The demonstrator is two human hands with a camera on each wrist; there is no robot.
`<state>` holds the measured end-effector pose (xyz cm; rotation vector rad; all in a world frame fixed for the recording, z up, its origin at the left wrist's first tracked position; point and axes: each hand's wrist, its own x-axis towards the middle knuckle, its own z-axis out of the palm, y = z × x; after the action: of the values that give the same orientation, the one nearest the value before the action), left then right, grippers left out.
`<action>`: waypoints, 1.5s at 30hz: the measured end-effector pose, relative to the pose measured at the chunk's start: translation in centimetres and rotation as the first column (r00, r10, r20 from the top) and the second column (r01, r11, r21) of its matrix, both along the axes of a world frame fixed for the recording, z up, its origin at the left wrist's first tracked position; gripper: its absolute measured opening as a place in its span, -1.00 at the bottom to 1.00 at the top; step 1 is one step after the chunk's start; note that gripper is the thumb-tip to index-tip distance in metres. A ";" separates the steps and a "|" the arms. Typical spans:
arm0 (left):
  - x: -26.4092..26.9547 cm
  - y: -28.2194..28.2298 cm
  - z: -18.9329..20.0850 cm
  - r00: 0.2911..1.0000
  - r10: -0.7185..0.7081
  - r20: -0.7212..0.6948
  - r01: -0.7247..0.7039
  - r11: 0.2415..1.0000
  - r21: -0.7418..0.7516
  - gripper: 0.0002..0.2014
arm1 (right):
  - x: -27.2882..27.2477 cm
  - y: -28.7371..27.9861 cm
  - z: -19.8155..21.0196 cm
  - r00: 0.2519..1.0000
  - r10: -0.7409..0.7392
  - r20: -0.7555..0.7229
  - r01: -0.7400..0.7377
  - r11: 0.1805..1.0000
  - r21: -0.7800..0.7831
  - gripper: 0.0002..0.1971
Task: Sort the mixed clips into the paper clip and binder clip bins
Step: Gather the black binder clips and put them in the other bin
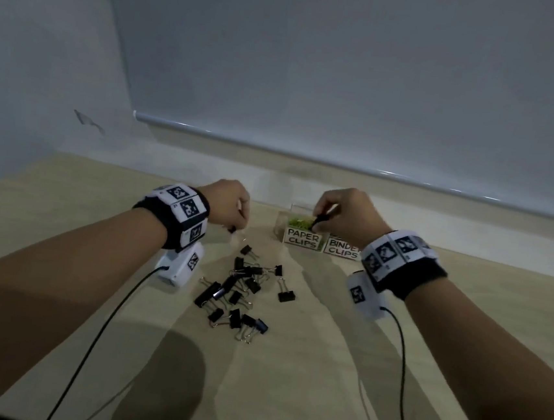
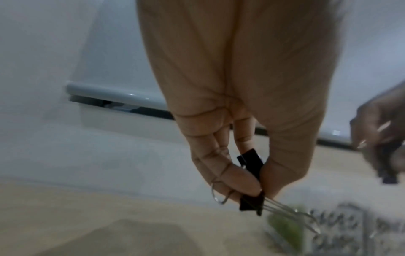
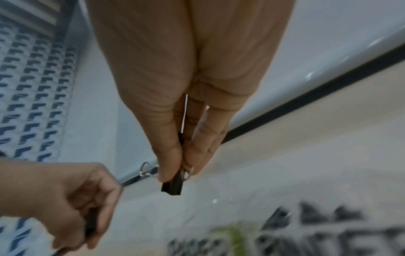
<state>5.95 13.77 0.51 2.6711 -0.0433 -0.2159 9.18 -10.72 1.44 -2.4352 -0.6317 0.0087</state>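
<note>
A pile of several black binder clips (image 1: 244, 291) lies on the table between my arms. My left hand (image 1: 235, 221) hovers beyond the pile; in the left wrist view my left hand (image 2: 252, 190) pinches two black binder clips (image 2: 252, 202) between thumb and fingers. My right hand (image 1: 319, 217) holds one black binder clip (image 3: 173, 185) pinched at its fingertips, directly above the clear bin labelled PAPER CLIPS (image 1: 301, 238), which holds green paper clips (image 1: 299, 224). The bin labelled BINDER CLIPS (image 1: 343, 248) stands right beside it, partly hidden by my right wrist.
The light wooden table (image 1: 67, 196) ends at a wall with a roller blind bar (image 1: 308, 153) just behind the bins. Black cables (image 1: 105, 322) trail from both wrist cameras across the near table.
</note>
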 end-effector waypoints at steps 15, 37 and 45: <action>7.0 -16.6 -1.1 0.983 0.102 0.153 -0.069 0.977 -0.204 -0.71 | 2.7 -7.9 -2.6 0.915 -0.404 -0.012 0.402 0.904 0.148 -0.71; -5.1 -3.1 -4.2 0.971 -0.223 -0.089 0.234 0.961 0.150 -0.70 | -6.9 4.2 -4.5 0.979 0.152 -0.134 -0.188 0.932 -0.310 -0.84; -5.3 -2.2 -4.9 0.987 -0.157 -0.038 0.160 0.983 0.087 -0.80 | -8.8 6.6 -5.2 0.956 0.268 -0.116 -0.292 0.855 -0.428 -0.76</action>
<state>0.68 11.57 -4.41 2.7549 -0.2423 -0.3173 0.38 -4.10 -3.72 -2.7341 -1.0537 0.3734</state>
